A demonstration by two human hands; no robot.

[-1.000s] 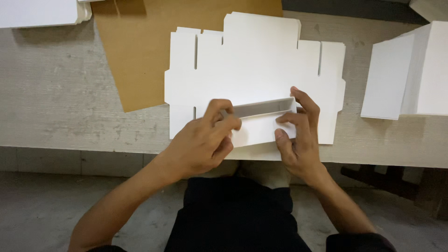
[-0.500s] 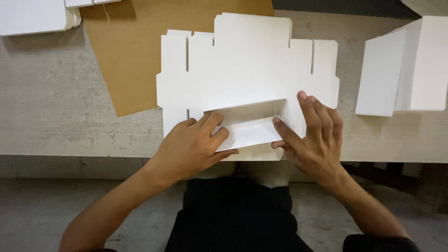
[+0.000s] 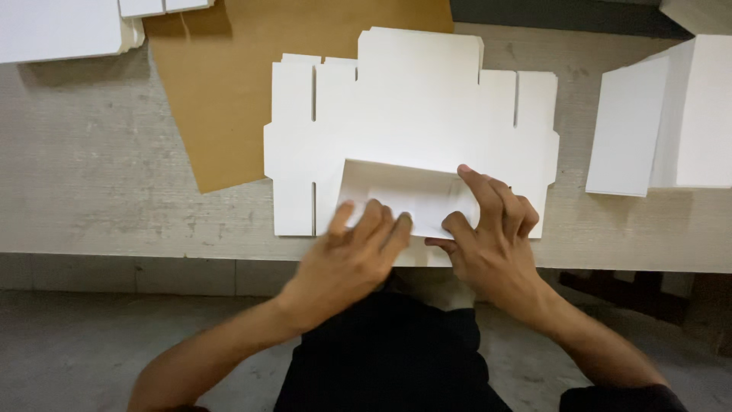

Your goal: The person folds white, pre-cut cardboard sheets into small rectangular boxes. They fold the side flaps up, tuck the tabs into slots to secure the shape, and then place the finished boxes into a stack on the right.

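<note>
A flat white die-cut box blank (image 3: 412, 114) lies on the grey table (image 3: 91, 175), on top of what looks like a stack of the same blanks. Its near flap (image 3: 404, 194) is folded over onto the sheet. My left hand (image 3: 354, 255) rests with fingers spread on the flap's near left part and looks blurred. My right hand (image 3: 492, 236) presses flat on the flap's right end, fingers apart.
A brown cardboard sheet (image 3: 229, 84) lies under the blank's left side. White stacks of board sit at the far left (image 3: 61, 27) and the right (image 3: 671, 114). The table's front edge runs just under my hands; grey floor shows below.
The near flap has gone from standing up to lying flat on the sheet. My left hand slid back toward the table edge; my right hand flattened over the flap's right end.
</note>
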